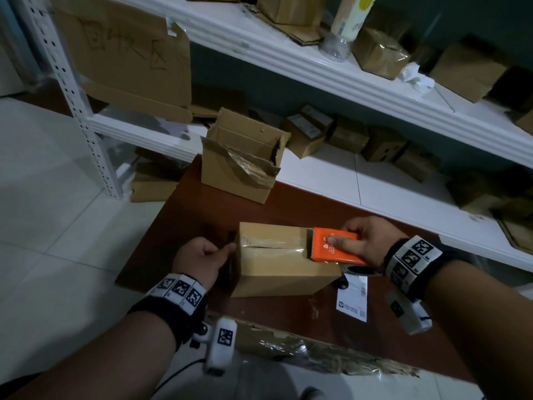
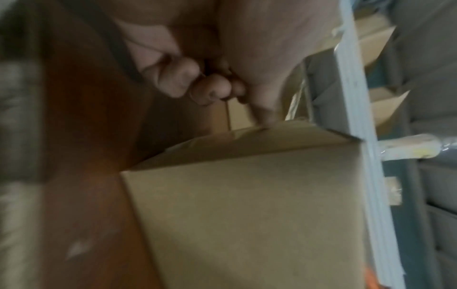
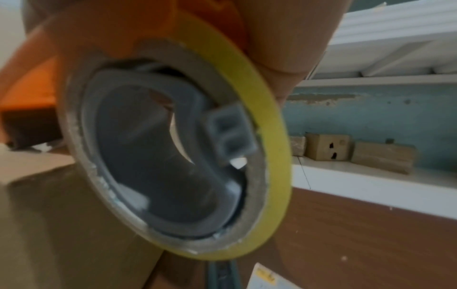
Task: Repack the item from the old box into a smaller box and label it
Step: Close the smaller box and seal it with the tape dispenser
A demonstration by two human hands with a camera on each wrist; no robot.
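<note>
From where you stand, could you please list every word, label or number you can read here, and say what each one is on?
Nothing here reads with certainty.
Cardboard sheet leaning on the shelf: large handwritten characters, too faint to quote.
Orange tape dispenser in the right hand: white print, too small to read.
Shipping label on the table: printed lines and a barcode, too small.
Wristbands: square black-and-white marker patterns, no text.
Small box touched by the left hand: no print visible.

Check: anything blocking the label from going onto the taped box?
Yes. The tape dispenser, gripped by the right hand, sits on the box top's right end. The label lies on the table right of the box, partly under that hand.
</note>
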